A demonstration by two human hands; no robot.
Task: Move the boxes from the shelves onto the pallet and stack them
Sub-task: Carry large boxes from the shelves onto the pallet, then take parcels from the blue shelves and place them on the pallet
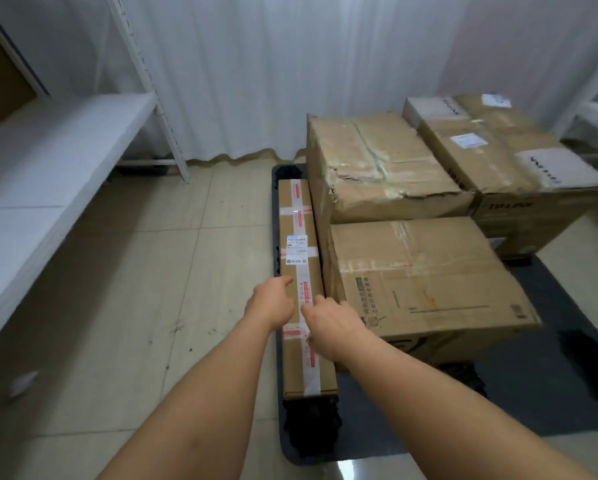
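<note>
Two bare forearms reach in from the bottom edge toward a long box (302, 282) that lies along the left rim of the dark pallet (550, 393). The left hand (271, 301) is over the box's left edge with its fingers curled under and one finger stretched forward along the top; whether it grips the edge or only touches it I cannot tell. The right hand (328, 322) lies on the top of the long box near its right edge, knuckles up, fingers bent loosely down onto the tape — it seems to rest there more than to hold, and the fingertips are hidden.

The long box is narrow, sealed with white tape printed in red, and bears a white label (296, 249) about halfway along. Just beside it on the right, touching or nearly so, stands a near box (425, 275) of brown card with dark print on its front face. Behind that is a taller crushed box (384, 161), its top dented and its tape wrinkled. To the right of that, farther back, sits a far box (498, 147) with white labels on top — it seems made up of more than one carton, though the joins are blurred.

To the left, across pale floor tiles (145, 265), a white shelf (48, 147) runs along the wall, its upright post (152, 88) rising in front of a white curtain (273, 64)
</note>
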